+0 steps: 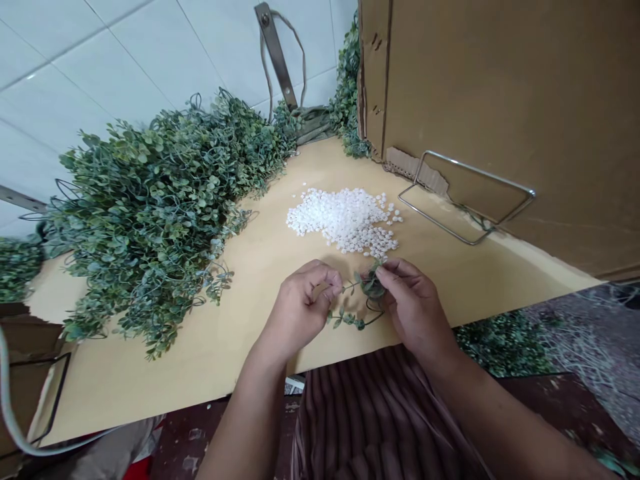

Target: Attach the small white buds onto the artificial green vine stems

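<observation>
A small artificial green leafy sprig (pixel 361 291) is held between both my hands just above the near edge of a tan table (pixel 210 347). My left hand (pixel 300 308) pinches the sprig's thin stem end, fingers closed. My right hand (pixel 415 303) is closed on the leafy end, its fingertips at the leaves. Just beyond my hands lies a pile of small white round pieces (pixel 345 219) on the table.
A big heap of green artificial foliage (pixel 155 213) covers the table's left. A large cardboard box (pixel 500 100) and a bent metal wire frame (pixel 465 200) stand at the right. More foliage (pixel 505 343) lies on the floor; a white tiled wall is behind.
</observation>
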{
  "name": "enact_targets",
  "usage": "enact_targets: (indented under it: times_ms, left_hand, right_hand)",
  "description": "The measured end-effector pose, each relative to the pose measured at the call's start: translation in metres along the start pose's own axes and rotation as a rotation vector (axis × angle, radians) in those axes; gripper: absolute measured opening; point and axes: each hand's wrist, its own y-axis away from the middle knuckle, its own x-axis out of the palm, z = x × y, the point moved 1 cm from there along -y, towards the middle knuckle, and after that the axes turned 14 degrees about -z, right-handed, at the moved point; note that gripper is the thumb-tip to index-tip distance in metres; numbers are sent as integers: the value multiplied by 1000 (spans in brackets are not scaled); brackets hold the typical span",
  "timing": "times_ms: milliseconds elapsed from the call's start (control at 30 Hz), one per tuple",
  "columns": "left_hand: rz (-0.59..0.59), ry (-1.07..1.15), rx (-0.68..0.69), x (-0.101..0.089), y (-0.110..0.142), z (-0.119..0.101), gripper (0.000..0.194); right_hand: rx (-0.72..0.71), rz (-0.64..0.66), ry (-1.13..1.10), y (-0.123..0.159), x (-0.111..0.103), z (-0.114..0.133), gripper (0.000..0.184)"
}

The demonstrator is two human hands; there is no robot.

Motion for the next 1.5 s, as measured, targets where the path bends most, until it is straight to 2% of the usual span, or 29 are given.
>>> enact_targets:
  times_ms: [133,267,367,500,567,633,733,867,967,1067,1167,1233,1300,1400,1500]
  left_hand:
    - [-14,5,-18,-5,3,1,15]
    - [-94,14,-105,-18,7,14,10]
    - [-105,12,-148,-26,11,24,9]
    - [77,-10,-163,-22,5,28,8]
    - [109,-15,-164,-14,-6,31,7]
    - [40,-31,-172,-5,-23,35,9]
    - [-124,-223,-158,9,-47,44,10]
    - [-154,-424,-75,23,-62,48,12]
    - [-187,-470,-59,24,-62,48,15]
    - [-228,-340,-148,16,-56,49,11]
    - [-262,47,-313,8,-45,43,7]
    - [-259,314,-410,6,-34,35,11]
    - [-241,482,-482,8,-22,25,16]
    - [-217,591,-554,16,-6,17,22]
    - [-200,627,-582,22,4,18,19]
  right_hand:
    - [156,-31,-155,-12,-6,3,15]
    - [225,-95,-281,-21,-18,11,16]
    - [177,8,-202,-19,-21,15,21]
    - [96,117,22,-6,-10,13,28]
    - [38,128,138,0,-3,10,29]
    - [-28,126,221,4,2,8,28]
    - [-94,114,281,6,4,5,28]
    - [-156,109,346,5,4,4,24]
    - [-201,117,380,5,3,3,21]
    - [-226,126,395,5,2,3,19]
    - [-243,132,411,6,2,3,18]
    - [-255,138,417,7,1,2,18]
    - [-265,146,419,8,1,0,17]
    - [-281,171,425,8,0,-1,16]
    - [-319,200,439,9,-1,-1,13]
